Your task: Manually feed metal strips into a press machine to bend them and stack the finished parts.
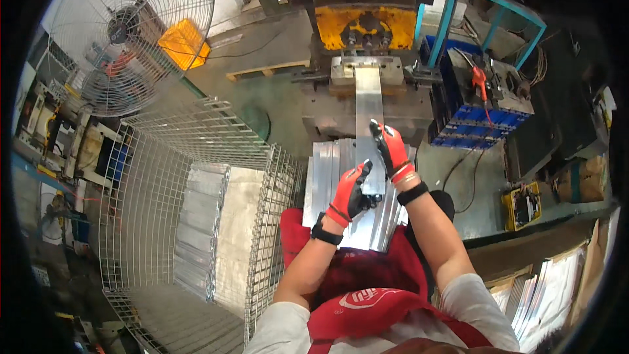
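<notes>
A long flat metal strip [369, 108] runs away from me, its far end lying in the die [393, 72] of a press. My left hand [350, 195], in a red and black glove, is closed on the strip's near end, thumb on top. In a matching glove, my right hand [392, 151] grips the strip's right edge farther along, its thumb side on the metal. Under both hands lies a stack of similar silvery strips [325, 174], reaching toward my lap. The undersides of the fingers are hidden.
A wire mesh cage [226, 128] holding metal pieces stands at left, below a large fan [121, 26]. Behind the die is the press's yellow part [327, 26]. At right are blue crates [452, 118] with a red-handled tool [479, 82] on top, and a yellow basket [538, 203].
</notes>
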Demonstrator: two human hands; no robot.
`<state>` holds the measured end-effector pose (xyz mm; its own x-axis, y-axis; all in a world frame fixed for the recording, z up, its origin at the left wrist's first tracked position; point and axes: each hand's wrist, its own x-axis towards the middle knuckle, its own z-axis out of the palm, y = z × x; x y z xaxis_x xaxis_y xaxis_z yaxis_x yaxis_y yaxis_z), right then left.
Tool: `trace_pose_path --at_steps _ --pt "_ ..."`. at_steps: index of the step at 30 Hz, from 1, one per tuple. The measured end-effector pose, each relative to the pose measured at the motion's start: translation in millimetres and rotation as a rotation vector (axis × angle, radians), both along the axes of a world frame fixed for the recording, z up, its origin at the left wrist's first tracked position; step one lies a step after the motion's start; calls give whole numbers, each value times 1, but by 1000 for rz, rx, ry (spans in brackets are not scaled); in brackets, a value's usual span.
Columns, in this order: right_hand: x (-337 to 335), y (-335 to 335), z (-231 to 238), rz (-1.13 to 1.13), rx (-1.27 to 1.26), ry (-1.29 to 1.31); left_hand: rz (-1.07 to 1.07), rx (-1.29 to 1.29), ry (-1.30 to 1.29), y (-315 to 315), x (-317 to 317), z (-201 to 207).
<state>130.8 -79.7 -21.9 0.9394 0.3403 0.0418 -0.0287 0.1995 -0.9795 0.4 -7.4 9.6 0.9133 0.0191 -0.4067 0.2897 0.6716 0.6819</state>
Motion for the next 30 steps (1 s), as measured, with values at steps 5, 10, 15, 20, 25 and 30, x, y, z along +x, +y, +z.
trace_pose_path --at_steps 5,10,15,20,25,30 --pt "-9 -3 17 3 -82 9 -89 681 -384 7 -10 -23" --pt "-17 -7 28 30 -51 158 -122 1043 -595 18 -20 -25" --pt "-22 -4 49 19 -8 404 -86 1278 -507 9 -23 -22" --pt "-21 -3 50 -17 -98 396 7 1299 -516 6 -24 -32" --pt "-20 -4 46 -7 -62 441 25 1328 -528 7 -24 -37" --pt "-21 -2 38 -3 -107 349 44 1275 -541 8 -18 -31"
